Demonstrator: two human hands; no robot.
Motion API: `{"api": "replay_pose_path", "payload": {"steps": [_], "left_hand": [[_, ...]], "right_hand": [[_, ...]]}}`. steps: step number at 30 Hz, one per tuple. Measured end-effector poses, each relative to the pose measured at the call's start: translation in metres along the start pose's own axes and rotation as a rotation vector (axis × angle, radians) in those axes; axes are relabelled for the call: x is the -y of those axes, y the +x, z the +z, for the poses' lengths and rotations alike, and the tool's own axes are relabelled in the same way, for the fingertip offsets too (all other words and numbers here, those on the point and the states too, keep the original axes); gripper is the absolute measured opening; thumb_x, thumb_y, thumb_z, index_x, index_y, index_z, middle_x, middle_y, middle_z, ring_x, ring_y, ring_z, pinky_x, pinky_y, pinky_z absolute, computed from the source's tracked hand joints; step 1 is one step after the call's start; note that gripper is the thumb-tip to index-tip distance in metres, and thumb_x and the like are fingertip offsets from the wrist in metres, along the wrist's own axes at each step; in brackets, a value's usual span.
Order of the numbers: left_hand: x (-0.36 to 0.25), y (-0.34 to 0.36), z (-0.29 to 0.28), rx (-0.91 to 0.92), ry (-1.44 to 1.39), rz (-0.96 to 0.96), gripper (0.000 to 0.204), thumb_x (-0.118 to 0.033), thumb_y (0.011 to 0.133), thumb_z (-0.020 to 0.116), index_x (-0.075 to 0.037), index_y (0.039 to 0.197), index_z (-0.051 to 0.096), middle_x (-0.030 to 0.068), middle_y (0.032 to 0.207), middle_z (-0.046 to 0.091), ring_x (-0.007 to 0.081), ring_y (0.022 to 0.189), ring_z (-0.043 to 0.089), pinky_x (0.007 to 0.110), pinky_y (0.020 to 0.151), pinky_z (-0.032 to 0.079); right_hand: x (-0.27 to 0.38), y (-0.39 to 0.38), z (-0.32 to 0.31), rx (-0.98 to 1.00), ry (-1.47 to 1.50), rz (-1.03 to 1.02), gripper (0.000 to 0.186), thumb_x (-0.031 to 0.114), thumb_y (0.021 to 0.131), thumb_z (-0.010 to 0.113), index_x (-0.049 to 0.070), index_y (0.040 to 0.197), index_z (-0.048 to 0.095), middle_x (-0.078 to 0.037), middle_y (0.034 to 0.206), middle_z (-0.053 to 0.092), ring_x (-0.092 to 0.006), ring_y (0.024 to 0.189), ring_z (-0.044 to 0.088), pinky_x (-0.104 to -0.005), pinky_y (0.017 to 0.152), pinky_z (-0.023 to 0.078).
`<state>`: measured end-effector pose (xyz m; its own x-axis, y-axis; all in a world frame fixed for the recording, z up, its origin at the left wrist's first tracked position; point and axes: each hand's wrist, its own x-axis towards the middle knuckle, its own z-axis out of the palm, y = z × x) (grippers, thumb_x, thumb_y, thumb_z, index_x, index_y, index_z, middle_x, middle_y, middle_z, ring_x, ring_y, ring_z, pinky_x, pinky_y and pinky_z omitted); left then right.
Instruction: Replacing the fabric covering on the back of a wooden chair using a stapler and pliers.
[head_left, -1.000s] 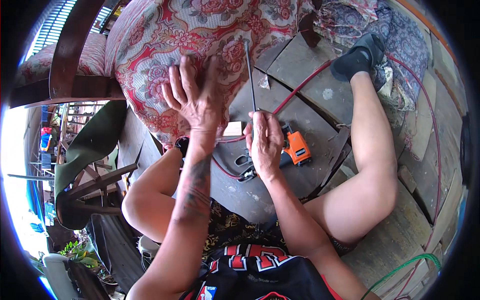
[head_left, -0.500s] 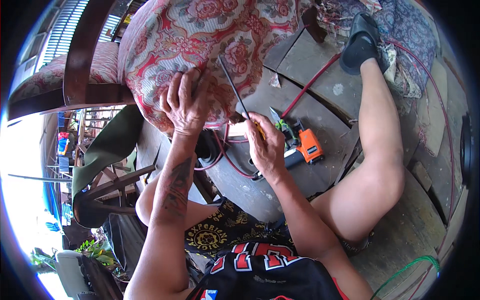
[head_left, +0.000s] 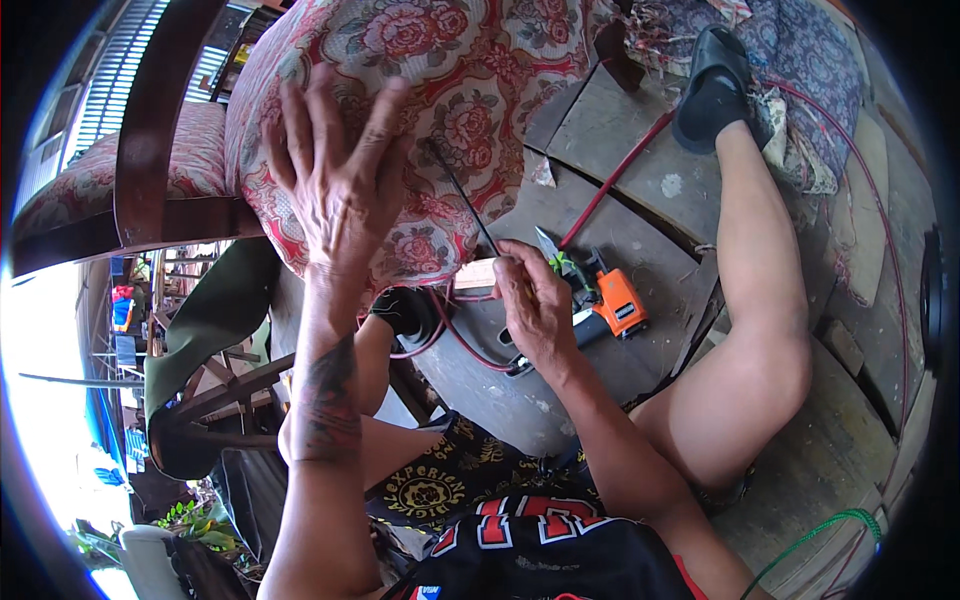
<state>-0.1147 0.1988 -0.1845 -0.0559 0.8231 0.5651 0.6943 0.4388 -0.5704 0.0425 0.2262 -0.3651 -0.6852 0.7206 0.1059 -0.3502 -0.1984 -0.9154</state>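
Observation:
My left hand, fingers spread and a little blurred at the tips, is over the upholstered seat of a chair, covered in red and cream floral fabric. Whether the palm presses on the cloth cannot be told. In my right hand is a screwdriver with a long thin dark shaft. Its handle is mostly hidden by my fingers, and the shaft points up and left across the fabric. An orange and black air stapler lies just right of that hand, beside a pointed blade with green on it.
A red air hose crosses the grey boards. Dark wooden chair framing stands at the left. My sandalled foot rests at upper right near patterned cloth. A pale wood block sits under the fabric's edge.
My left hand has moved up and left over the seat, its fingers spreading from a bent pose. The right hand keeps the screwdriver and has shifted slightly down and right.

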Motion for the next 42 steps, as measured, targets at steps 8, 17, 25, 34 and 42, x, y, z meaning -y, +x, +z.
{"api": "replay_pose_path", "payload": {"steps": [8, 17, 25, 34, 42], "left_hand": [[0.013, 0.011, -0.003, 0.25, 0.083, 0.354, 0.056, -0.026, 0.09, 0.067, -0.037, 0.144, 0.056, 0.0015, 0.158, 0.043, 0.0309, 0.147, 0.037, 0.065, 0.119, 0.019], [0.003, 0.02, 0.015, 0.294, 0.146, 0.446, 0.066, -0.019, 0.091, 0.06, -0.032, 0.154, 0.043, -0.0041, 0.161, 0.037, 0.0275, 0.154, 0.022, 0.059, 0.123, 0.018], [0.003, 0.051, 0.0, 0.502, 0.06, 0.521, 0.059, -0.02, 0.097, 0.056, -0.022, 0.154, 0.044, -0.0004, 0.162, 0.037, 0.0222, 0.153, 0.027, 0.052, 0.126, 0.016], [0.011, 0.069, 0.01, 0.339, 0.174, 0.529, 0.052, -0.035, 0.097, 0.06, -0.031, 0.148, 0.052, -0.0119, 0.158, 0.042, 0.0205, 0.152, 0.028, 0.064, 0.122, 0.012], [0.011, 0.069, 0.01, 0.324, 0.182, 0.546, 0.05, -0.035, 0.097, 0.061, -0.038, 0.146, 0.053, -0.014, 0.158, 0.042, 0.0215, 0.152, 0.028, 0.065, 0.122, 0.011]], "right_hand": [[0.009, 0.004, 0.0, -0.088, 0.127, 0.071, 0.024, 0.018, 0.104, 0.058, -0.002, 0.116, 0.065, -0.007, 0.082, 0.068, -0.0091, 0.072, 0.064, -0.026, 0.063, 0.05], [0.012, 0.016, -0.009, -0.145, 0.208, 0.124, 0.025, 0.02, 0.106, 0.056, 0.0, 0.116, 0.067, -0.003, 0.075, 0.065, -0.0056, 0.068, 0.059, -0.0239, 0.06, 0.047], [0.008, 0.021, -0.022, -0.168, 0.17, 0.175, 0.025, 0.021, 0.105, 0.058, 0.0, 0.115, 0.068, -0.003, 0.076, 0.064, -0.0065, 0.067, 0.058, -0.0243, 0.06, 0.047], [0.004, 0.029, -0.016, -0.155, 0.168, 0.057, 0.023, 0.018, 0.104, 0.059, -0.002, 0.113, 0.067, -0.009, 0.082, 0.072, -0.0097, 0.074, 0.068, -0.0258, 0.064, 0.052], [0.012, 0.037, -0.023, -0.14, 0.169, 0.051, 0.023, 0.016, 0.103, 0.06, -0.004, 0.11, 0.067, -0.011, 0.082, 0.072, -0.0119, 0.073, 0.07, -0.0263, 0.062, 0.054]]}}
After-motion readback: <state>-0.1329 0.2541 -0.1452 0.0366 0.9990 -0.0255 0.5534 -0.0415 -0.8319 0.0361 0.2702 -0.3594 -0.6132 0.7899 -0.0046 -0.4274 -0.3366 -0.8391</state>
